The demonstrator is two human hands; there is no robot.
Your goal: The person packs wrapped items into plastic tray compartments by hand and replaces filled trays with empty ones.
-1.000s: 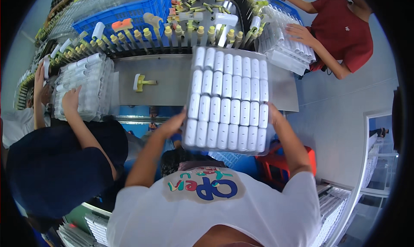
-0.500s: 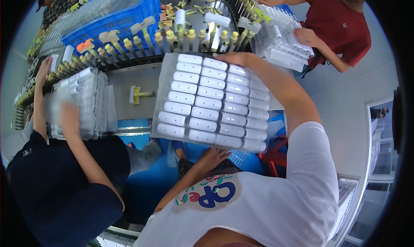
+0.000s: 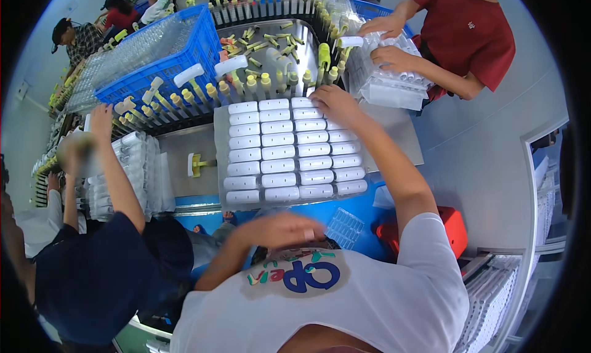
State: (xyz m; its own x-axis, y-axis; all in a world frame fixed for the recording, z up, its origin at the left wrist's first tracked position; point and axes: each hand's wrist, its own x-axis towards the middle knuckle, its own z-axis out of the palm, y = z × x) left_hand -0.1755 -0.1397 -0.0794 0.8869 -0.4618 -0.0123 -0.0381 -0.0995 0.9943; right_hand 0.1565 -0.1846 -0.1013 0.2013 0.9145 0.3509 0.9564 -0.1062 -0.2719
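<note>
A clear plastic tray [image 3: 221, 150] filled with rows of white, rounded, oblong pieces [image 3: 279, 151] lies in front of me, its near edge reaching past the bench edge. My right hand [image 3: 335, 106] is at its far right side, fingers curled over the far rim. Below the near rim, apart from the tray, my left hand [image 3: 280, 230] is smeared by motion; nothing shows in it, and its fingers cannot be made out well. Left of the tray, a yellow T-shaped handle with a white head [image 3: 196, 165] lies on the metal bench [image 3: 178, 145].
Behind the tray runs a black rack [image 3: 178, 120] of upright yellow-tipped posts. A blue crate [image 3: 163, 66] stands back left. One co-worker in dark clothes [image 3: 92, 279] works at left beside stacked trays [image 3: 126, 174]; another in red [image 3: 465, 36] handles trays [image 3: 391, 76] at right. A red stool [image 3: 452, 230] stands low right.
The tray has shifted slightly left and turned squarer to me. My left hand has come away from its near edge and moved left. My right hand stays at the far rim.
</note>
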